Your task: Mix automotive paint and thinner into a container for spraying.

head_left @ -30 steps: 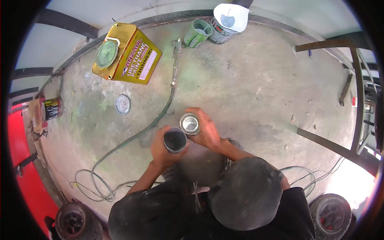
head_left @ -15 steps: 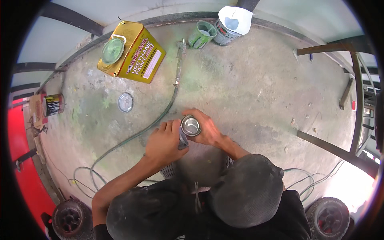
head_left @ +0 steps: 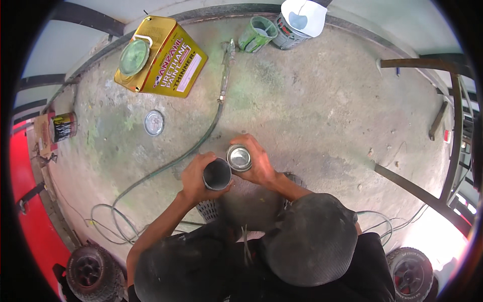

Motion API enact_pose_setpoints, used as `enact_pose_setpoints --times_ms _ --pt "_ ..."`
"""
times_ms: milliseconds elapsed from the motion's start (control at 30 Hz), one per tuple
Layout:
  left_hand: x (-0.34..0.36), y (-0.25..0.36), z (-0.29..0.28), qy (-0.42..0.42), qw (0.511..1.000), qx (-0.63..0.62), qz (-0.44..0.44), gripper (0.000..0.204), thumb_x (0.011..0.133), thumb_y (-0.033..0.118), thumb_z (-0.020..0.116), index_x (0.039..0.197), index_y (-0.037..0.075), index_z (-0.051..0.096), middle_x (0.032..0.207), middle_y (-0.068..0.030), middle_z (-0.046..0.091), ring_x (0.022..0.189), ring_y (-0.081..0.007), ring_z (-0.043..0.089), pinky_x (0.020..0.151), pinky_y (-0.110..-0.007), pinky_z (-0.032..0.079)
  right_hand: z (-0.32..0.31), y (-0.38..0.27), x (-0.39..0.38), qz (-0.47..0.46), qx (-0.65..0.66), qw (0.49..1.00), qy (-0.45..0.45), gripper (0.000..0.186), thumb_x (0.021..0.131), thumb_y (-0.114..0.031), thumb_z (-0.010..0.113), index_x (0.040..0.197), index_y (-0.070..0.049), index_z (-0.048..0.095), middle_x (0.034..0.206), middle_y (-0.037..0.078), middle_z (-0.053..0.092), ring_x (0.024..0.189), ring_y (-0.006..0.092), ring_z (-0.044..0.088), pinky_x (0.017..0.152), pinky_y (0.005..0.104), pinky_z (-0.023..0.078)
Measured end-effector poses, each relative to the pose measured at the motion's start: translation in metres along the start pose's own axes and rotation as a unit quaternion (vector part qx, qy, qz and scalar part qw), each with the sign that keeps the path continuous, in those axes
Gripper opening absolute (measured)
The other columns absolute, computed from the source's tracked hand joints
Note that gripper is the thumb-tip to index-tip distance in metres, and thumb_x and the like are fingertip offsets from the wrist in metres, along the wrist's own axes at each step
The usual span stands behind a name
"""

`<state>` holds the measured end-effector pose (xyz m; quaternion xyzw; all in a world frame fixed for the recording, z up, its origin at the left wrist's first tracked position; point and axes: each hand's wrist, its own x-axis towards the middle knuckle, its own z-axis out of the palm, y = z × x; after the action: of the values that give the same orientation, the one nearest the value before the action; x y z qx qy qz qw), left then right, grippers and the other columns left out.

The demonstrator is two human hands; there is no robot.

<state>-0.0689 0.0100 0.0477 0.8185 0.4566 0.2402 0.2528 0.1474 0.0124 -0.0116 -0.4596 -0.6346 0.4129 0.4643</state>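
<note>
My left hand (head_left: 191, 177) is wrapped round a dark grey cup (head_left: 217, 174), held with its mouth up so its dark inside shows. Close beside it, my right hand (head_left: 257, 162) grips a small metal can (head_left: 239, 158) with a shiny silver rim and a bright inside. Cup and can are side by side in front of my knees, their rims nearly touching. How much either holds, I cannot tell. A round silver lid (head_left: 154, 123) lies on the concrete floor, left of and beyond my hands.
A gold rectangular thinner can (head_left: 176, 60) with a green-stained lid stands far left. At the back are a green-smeared cup (head_left: 257, 34) and a paint can (head_left: 288, 38) topped with white paper. A green hose (head_left: 171, 163) crosses the floor. Metal framing (head_left: 417, 189) stands right.
My left hand has turned the grey cup from tilted against the metal can to upright, drawing it slightly left. My right hand keeps the can in nearly the same place.
</note>
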Motion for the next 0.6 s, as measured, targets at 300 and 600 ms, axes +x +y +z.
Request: enact_pose_setpoints --times_ms 300,600 --pt "0.032 0.024 -0.029 -0.13 0.989 0.059 -0.04 0.082 0.069 0.034 0.093 0.132 0.004 0.051 0.117 -0.0165 0.067 0.105 -0.0374 0.067 0.086 -0.046 0.057 -0.044 -0.009 0.018 0.062 -0.005 0.975 -0.213 0.075 0.071 -0.009 0.089 0.137 -0.01 0.052 0.132 0.015 0.059 0.123 0.0418 0.059 0.102 0.0488 0.054" --pt "0.045 0.052 -0.033 -0.201 0.973 0.085 -0.075 0.077 0.068 0.032 0.09 0.13 0.007 0.052 0.109 -0.0177 0.069 0.098 -0.0383 0.069 0.083 -0.047 0.057 -0.036 -0.004 0.018 0.073 -0.007 0.976 -0.207 0.069 0.07 -0.01 0.09 0.128 -0.011 0.052 0.122 0.014 0.058 0.115 0.041 0.062 0.095 0.0487 0.056"
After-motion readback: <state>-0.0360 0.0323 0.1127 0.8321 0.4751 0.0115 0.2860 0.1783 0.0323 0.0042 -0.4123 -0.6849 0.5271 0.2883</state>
